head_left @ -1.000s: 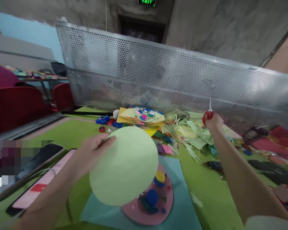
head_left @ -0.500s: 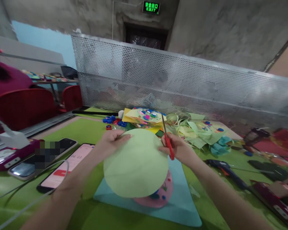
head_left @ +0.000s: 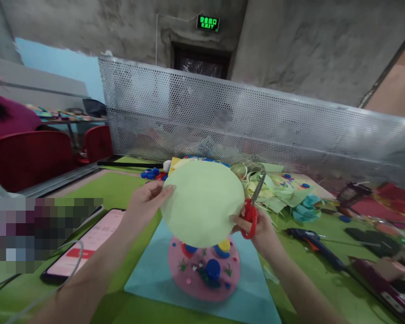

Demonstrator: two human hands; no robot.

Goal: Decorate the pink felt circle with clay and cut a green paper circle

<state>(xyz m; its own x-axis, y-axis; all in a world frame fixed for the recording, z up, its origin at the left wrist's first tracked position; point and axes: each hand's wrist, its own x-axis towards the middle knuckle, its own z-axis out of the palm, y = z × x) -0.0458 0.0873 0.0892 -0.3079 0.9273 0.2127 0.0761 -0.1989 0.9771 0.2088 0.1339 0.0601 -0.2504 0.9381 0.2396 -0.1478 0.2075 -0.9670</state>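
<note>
Holding a pale green paper disc (head_left: 202,202) at the centre of the frame, the left hand (head_left: 143,209) pinched its left edge, fingers (head_left: 162,192) closed on the rim. At the disc's right edge the right hand (head_left: 261,229) gripped red-handled scissors (head_left: 251,209), fingers closed through the loops, blades pointing up just beside the paper. Below the disc, a pink disc (head_left: 204,267) studded with buttons lay on a blue sheet (head_left: 148,281) on the green tabletop (head_left: 121,184).

Bare green worktop (head_left: 121,189) is lying open at the left. Paper scraps (head_left: 276,191) and a glue gun (head_left: 312,243) are crowding the right. A mesh screen (head_left: 256,121) is blocking the far edge.
</note>
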